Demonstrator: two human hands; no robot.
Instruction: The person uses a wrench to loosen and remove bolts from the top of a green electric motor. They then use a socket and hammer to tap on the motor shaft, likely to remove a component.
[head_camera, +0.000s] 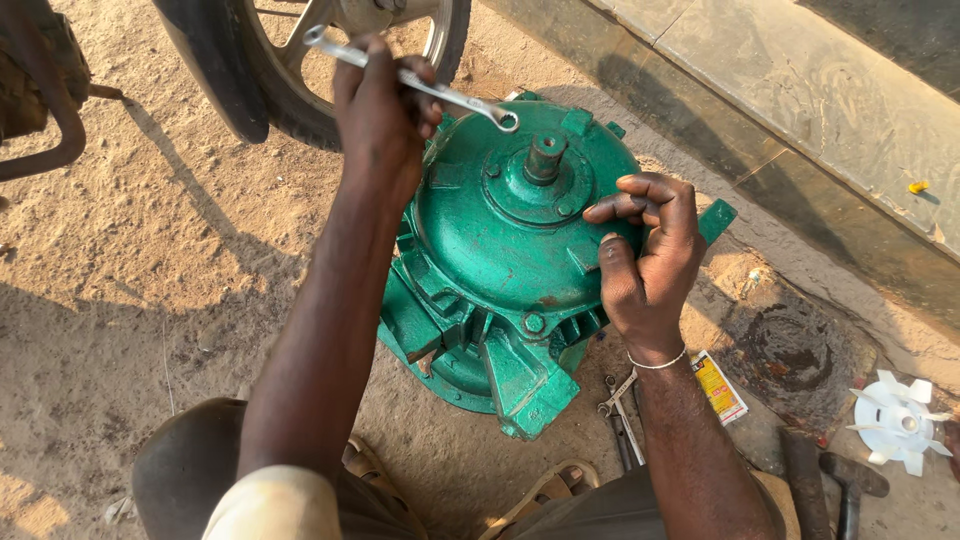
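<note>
Nearest me, between my knees and sandalled feet, pliers lie on the sandy ground beside a small yellow packet. Off to my right sit a white plastic fan and the dark handles of a hammer.

In front of these the green motor housing stands on end on the ground, its short shaft pointing up from the round end cover.

My right hand rests on the right edge of that cover, my fingers curled together and pressed on the green metal, thumb against the rim.

My left hand is raised over the housing's far-left side. Its fingers are clamped around the middle of a silver spanner, whose ring end hangs just above the cover near the shaft; I cannot tell whether it touches a bolt.

Beyond, a motorbike wheel stands close behind the housing, and a stone kerb runs along the right.
</note>
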